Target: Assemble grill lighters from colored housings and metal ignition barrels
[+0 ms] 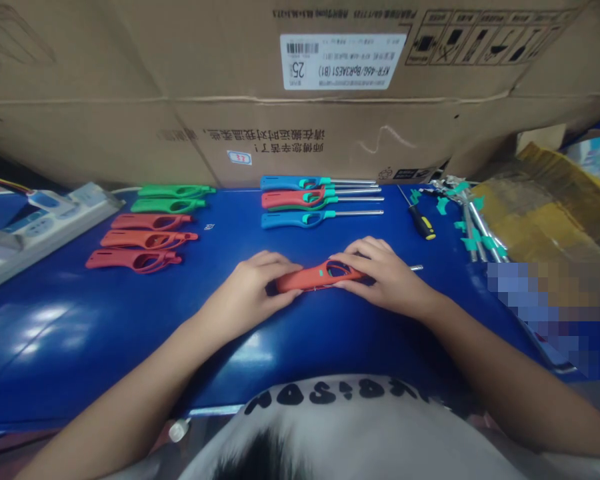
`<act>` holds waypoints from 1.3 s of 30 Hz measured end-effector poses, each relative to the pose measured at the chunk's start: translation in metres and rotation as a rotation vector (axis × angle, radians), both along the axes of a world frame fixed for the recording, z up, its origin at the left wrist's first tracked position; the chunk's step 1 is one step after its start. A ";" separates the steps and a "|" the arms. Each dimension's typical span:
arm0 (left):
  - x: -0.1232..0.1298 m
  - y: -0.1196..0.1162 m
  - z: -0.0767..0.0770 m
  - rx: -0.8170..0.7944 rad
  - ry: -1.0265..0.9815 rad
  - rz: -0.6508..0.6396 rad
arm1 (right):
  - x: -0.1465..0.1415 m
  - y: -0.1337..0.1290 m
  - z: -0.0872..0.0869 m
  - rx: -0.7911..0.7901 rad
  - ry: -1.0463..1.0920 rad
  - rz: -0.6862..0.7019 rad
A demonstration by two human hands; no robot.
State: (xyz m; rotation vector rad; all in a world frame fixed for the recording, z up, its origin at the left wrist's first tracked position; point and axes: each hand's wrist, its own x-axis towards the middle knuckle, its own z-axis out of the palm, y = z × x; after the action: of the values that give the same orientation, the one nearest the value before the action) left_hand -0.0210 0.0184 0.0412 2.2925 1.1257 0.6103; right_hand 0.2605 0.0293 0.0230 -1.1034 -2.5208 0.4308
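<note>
A red lighter body [310, 278] lies level between my two hands, over the blue table. My left hand [263, 283] is closed round its left end, thumb below and fingers above. Around the right end, by the trigger opening, my right hand [377, 275] is closed, with a metal tube tip [417, 267] showing beyond its fingers. Behind my hands, several lighters with metal tubes lie in a stack, a blue one [293, 219] at the front. Red handle shells [133, 259] and green handle shells [167, 205] lie in a column at the left.
A black and yellow screwdriver [422, 221] lies right of the stack. Metal tubes with teal parts [475, 223] are piled beside a brown-taped object [555, 233]. A white power strip [45, 223] runs along the left. A large cardboard box [205, 67] stands behind the blue table [220, 373].
</note>
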 end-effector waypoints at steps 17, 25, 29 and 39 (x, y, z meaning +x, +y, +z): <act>0.002 -0.003 -0.006 0.069 0.133 -0.045 | -0.002 0.000 -0.004 -0.050 -0.018 0.004; 0.002 -0.003 -0.006 0.083 0.125 -0.045 | -0.001 -0.001 -0.004 -0.037 -0.014 0.009; 0.001 -0.003 -0.008 0.098 0.125 -0.053 | -0.001 -0.001 -0.004 -0.026 -0.019 0.014; 0.002 -0.002 -0.011 0.108 0.174 -0.068 | -0.001 -0.002 -0.006 0.025 -0.034 0.016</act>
State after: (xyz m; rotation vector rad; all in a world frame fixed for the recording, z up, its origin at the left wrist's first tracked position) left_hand -0.0195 0.0159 0.0307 2.5059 1.1124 0.4628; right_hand 0.2592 0.0277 0.0166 -1.0906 -2.5595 0.3864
